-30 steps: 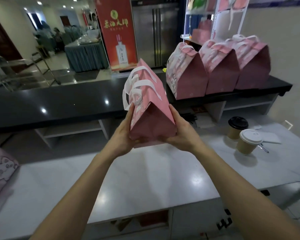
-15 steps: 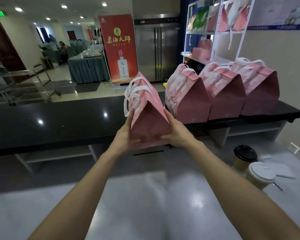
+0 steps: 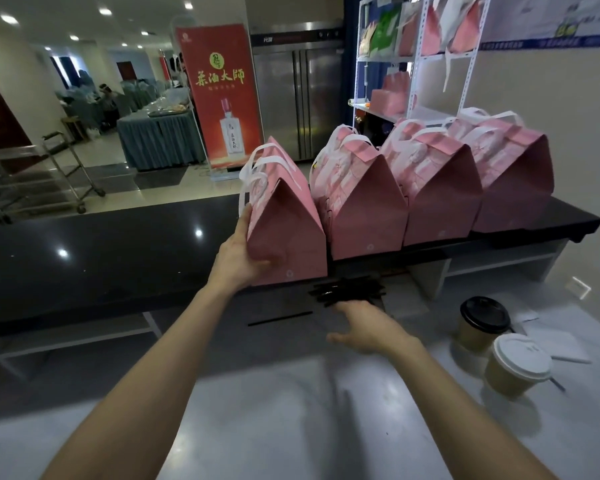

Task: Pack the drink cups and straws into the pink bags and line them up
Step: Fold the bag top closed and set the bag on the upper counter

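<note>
The left hand (image 3: pixel 238 249) grips the near left corner of a closed pink bag (image 3: pixel 284 233), palm on its left wall and thumb across its near face, steadying it where it sits on the near edge of the black counter (image 3: pixel 118 258). The grip appears meant to press the bag rightward against its neighbour. The right hand (image 3: pixel 368 329) hangs empty, fingers loosely spread, low over the grey worktop (image 3: pixel 291 410), near a heap of black straws (image 3: pixel 347 292). To the right, three more pink bags (image 3: pixel 440 199) stand side by side toward the far wall, forming one row. Two lidded cups remain unpacked at the near right: a black-lidded cup (image 3: pixel 484 323) and a white-lidded cup (image 3: pixel 516 365).
</note>
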`<state>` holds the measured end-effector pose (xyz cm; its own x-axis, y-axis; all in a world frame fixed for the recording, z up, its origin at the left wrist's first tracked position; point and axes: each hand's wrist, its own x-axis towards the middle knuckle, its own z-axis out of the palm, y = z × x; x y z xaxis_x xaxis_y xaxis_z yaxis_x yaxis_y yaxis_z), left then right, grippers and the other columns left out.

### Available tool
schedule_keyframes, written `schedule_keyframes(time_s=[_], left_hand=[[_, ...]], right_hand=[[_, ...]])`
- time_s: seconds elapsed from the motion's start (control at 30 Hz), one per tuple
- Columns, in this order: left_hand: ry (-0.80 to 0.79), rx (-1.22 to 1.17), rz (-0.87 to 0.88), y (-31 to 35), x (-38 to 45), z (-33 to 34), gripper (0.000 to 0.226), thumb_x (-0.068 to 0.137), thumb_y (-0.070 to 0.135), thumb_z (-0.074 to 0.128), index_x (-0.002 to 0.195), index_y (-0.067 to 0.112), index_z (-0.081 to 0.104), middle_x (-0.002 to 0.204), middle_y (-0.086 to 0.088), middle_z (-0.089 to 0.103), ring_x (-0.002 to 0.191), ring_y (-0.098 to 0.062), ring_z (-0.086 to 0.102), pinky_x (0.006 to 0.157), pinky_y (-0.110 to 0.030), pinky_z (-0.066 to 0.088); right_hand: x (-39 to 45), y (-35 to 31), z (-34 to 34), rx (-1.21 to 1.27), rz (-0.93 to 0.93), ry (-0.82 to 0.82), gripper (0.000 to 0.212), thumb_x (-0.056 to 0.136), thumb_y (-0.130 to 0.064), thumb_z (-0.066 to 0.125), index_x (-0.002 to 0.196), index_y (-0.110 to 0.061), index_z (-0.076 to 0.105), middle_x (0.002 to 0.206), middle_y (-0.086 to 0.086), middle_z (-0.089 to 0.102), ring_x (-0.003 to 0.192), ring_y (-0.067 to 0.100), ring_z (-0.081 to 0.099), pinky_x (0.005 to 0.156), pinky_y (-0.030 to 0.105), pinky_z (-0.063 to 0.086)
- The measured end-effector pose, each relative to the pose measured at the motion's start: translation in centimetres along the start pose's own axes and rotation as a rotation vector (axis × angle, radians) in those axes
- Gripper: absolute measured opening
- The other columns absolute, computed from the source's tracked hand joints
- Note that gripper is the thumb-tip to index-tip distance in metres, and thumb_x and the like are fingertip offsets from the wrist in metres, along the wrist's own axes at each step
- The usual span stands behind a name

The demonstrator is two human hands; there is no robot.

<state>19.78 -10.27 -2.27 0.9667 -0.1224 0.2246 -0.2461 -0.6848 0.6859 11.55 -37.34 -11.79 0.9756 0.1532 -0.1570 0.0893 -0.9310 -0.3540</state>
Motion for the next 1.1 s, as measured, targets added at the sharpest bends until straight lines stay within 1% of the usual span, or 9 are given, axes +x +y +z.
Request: schedule_keyframes(time_s=[0.13,0.27,0.37,0.47,0.73,0.83,0.97,1.03,1.1], left_hand=[[0.031,-0.017,-0.036,0.7,1.0,1.0,0.141,0.057,0.078,0.082,0.171,0.049,0.004,0.147,-0.007,0.064,0.130,-0.034,0.065,0.105,-0.056,0.058],[0.062,-0.003,-0.048,0.6,1.8,1.6,0.133,0.070,0.067,0.090,0.171,0.045,0.005,0.147,-0.009,0.065,0.128,-0.037,0.066,0.102,-0.057,0.059],[0.061,-0.001,-0.060,0.6,2.2,1.7,0.133,0.070,0.067,0.090,0.170,0.046,0.005,0.146,-0.010,0.065,0.125,-0.038,0.067,0.096,-0.058,0.062],[0.075,0.002,-0.060,0.5,2.4,1.7,0.133,0.071,0.065,0.092,0.171,0.043,0.006,0.147,-0.010,0.065,0.127,-0.038,0.067,0.100,-0.058,0.060],[0.083,-0.037,-0.053,0.2,2.6,1.9,0.134,0.062,0.076,0.088,0.169,0.034,0.019,0.148,-0.006,0.064,0.130,-0.035,0.065,0.106,-0.058,0.057],[0.073,-0.047,-0.051,0.2,2.6,1.9,0.133,0.064,0.072,0.091,0.170,0.031,0.021,0.152,-0.007,0.060,0.135,-0.034,0.062,0.109,-0.059,0.054],[0.019,-0.063,-0.059,-0.5,1.6,0.7,0.134,0.063,0.067,0.098,0.169,0.033,0.023,0.160,-0.003,0.054,0.143,-0.026,0.057,0.117,-0.055,0.051],[-0.013,-0.003,-0.076,-1.6,-0.1,-0.6,0.129,0.066,0.062,0.099,0.169,0.034,0.027,0.165,-0.001,0.048,0.145,-0.021,0.055,0.118,-0.051,0.050],[-0.057,0.094,-0.073,-3.5,-2.5,-2.2,0.110,0.074,0.055,0.097,0.165,0.034,0.038,0.164,0.002,0.049,0.143,-0.018,0.056,0.115,-0.050,0.053]], right_hand=[[-0.2,0.8,3.0,0.015,0.019,-0.111,0.079,0.095,-0.057,0.074,0.160,-0.020,0.048,0.157,0.006,0.056,0.140,0.027,0.056,0.109,0.040,0.051],[0.1,0.7,3.6,0.014,0.018,-0.124,0.078,0.096,-0.057,0.073,0.160,-0.020,0.049,0.156,0.006,0.057,0.139,0.028,0.056,0.108,0.041,0.051],[0.4,0.7,3.5,0.013,0.013,-0.116,0.077,0.097,-0.055,0.073,0.160,-0.020,0.048,0.156,0.006,0.058,0.139,0.029,0.057,0.109,0.041,0.051],[0.5,0.7,3.3,0.013,0.016,-0.111,0.075,0.097,-0.054,0.072,0.160,-0.021,0.049,0.156,0.006,0.057,0.139,0.028,0.057,0.108,0.039,0.050],[0.5,0.2,3.0,0.020,0.009,-0.111,0.073,0.097,-0.055,0.072,0.158,-0.020,0.050,0.154,0.007,0.058,0.136,0.028,0.059,0.104,0.039,0.052],[0.4,0.0,3.0,0.016,0.005,-0.113,0.073,0.098,-0.056,0.071,0.159,-0.020,0.050,0.154,0.007,0.057,0.135,0.029,0.058,0.103,0.039,0.052],[0.2,-0.4,3.1,0.022,-0.005,-0.123,0.072,0.099,-0.054,0.070,0.159,-0.021,0.049,0.156,0.005,0.057,0.137,0.027,0.057,0.106,0.038,0.052],[0.3,-1.1,3.4,0.011,-0.026,-0.136,0.070,0.100,-0.055,0.069,0.159,-0.021,0.050,0.155,0.003,0.058,0.137,0.026,0.058,0.107,0.038,0.052],[0.5,-2.4,3.9,0.000,-0.051,-0.160,0.069,0.100,-0.054,0.070,0.158,-0.022,0.051,0.155,0.002,0.059,0.136,0.025,0.059,0.107,0.038,0.052]])
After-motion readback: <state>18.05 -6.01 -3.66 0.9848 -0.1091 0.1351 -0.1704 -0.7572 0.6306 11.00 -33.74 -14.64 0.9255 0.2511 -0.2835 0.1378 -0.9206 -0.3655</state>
